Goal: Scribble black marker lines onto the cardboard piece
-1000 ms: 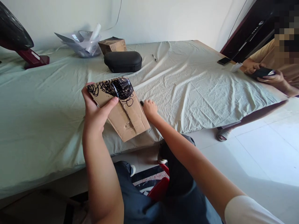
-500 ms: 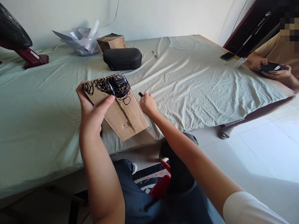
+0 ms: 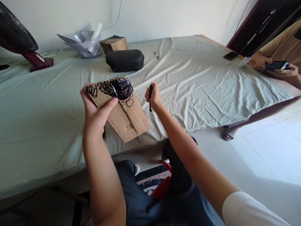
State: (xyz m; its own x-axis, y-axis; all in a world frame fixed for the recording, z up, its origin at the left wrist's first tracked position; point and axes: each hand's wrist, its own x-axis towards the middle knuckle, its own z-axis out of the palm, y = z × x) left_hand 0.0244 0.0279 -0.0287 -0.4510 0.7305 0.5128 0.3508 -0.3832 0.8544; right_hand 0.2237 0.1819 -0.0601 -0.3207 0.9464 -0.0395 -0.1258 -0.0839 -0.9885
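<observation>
My left hand [image 3: 97, 108] grips a brown cardboard box [image 3: 135, 117] by its left side, thumb on the upper face and fingers hidden behind. Thick black scribbles cover that face's far end, densest at the far right corner over a strip of clear tape. To the right of the box, my right hand [image 3: 154, 95] is closed around a black marker [image 3: 150, 99], held upright and apart from the cardboard. Whether the marker is capped I cannot tell.
On the cloth-covered table [image 3: 58, 125] stand a black zip case [image 3: 124, 61], another cardboard box [image 3: 115, 43], a plastic bag [image 3: 87, 47], a pen [image 3: 156, 55] and a fan [image 3: 35, 59]. A phone [image 3: 231, 56] lies near a person [image 3: 279, 64] holding a dark device at right.
My right hand has risen slightly and turned, so the marker now stands upright and shows more of its length. My left hand keeps its grip on the box. The view has shifted a little.
</observation>
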